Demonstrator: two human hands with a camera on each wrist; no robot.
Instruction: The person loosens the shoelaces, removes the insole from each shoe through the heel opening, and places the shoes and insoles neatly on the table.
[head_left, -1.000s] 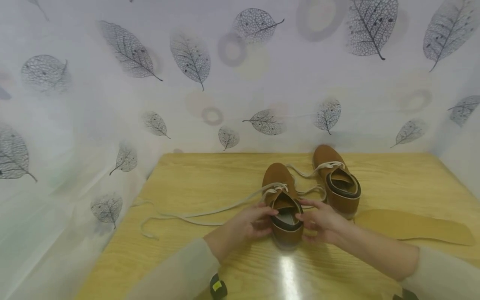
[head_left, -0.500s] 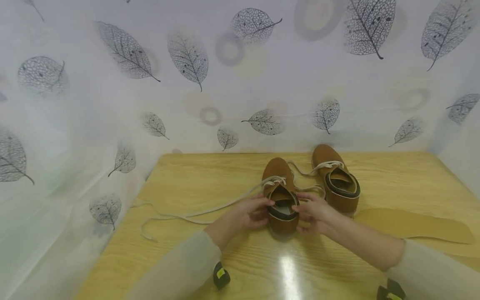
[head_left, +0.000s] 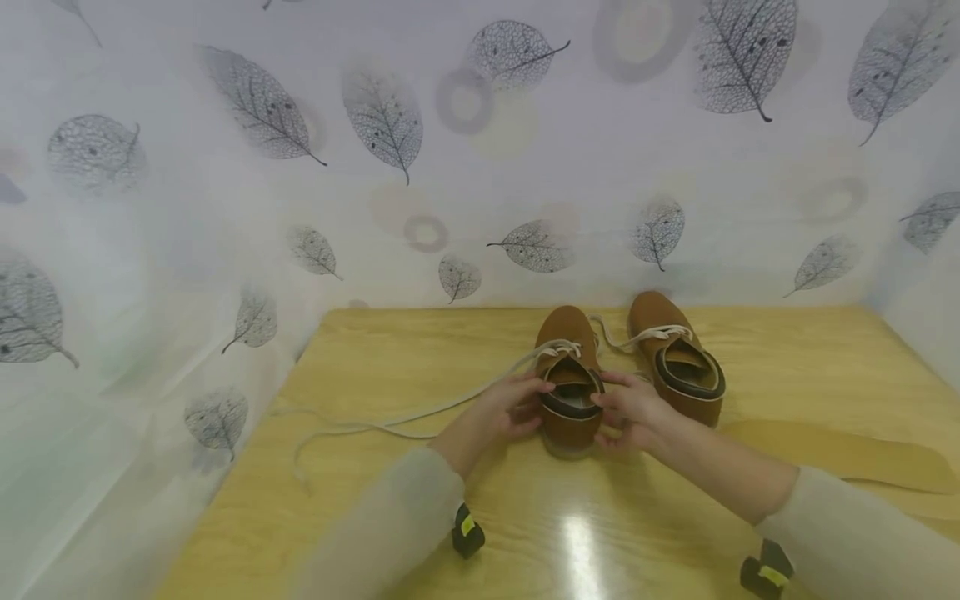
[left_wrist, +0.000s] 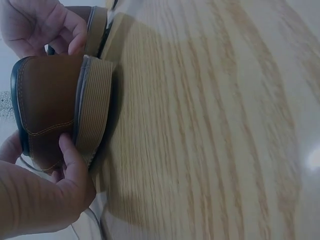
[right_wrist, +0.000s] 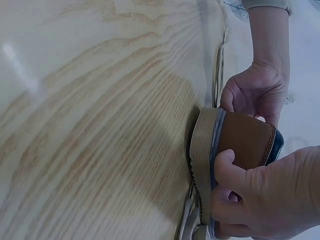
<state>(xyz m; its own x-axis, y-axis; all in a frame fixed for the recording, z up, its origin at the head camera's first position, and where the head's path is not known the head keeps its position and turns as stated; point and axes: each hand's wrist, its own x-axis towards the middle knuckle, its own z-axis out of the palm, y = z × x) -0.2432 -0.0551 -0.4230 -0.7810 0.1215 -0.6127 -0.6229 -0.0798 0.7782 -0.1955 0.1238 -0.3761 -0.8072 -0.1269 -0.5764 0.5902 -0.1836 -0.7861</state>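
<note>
A brown lace-up shoe [head_left: 570, 435] stands on the table, toe pointing away, heel toward me. My left hand [head_left: 512, 407] grips its left side, fingers at the dark padded collar. On the opposite side my right hand [head_left: 636, 412] holds the collar and outer wall. The left wrist view shows the shoe's heel [left_wrist: 50, 95] and ribbed sole between the left hand [left_wrist: 47, 192] and the right hand [left_wrist: 42, 25]. In the right wrist view, the right hand's [right_wrist: 270, 195] fingers bend against the shoe's side [right_wrist: 245, 140]. The inside of the shoe is mostly shadowed.
A matching brown shoe [head_left: 693, 408] stands just right, near the back. A flat tan insole [head_left: 847, 454] lies on the wooden table [head_left: 360, 517] at the right. Long pale laces [head_left: 420, 417] trail leftward. A leaf-patterned sheet [head_left: 480, 167] rises behind.
Both hands have slid the held shoe forward, away from me, bringing it closer to the table's back edge. The other shoe and the insole stay put.
</note>
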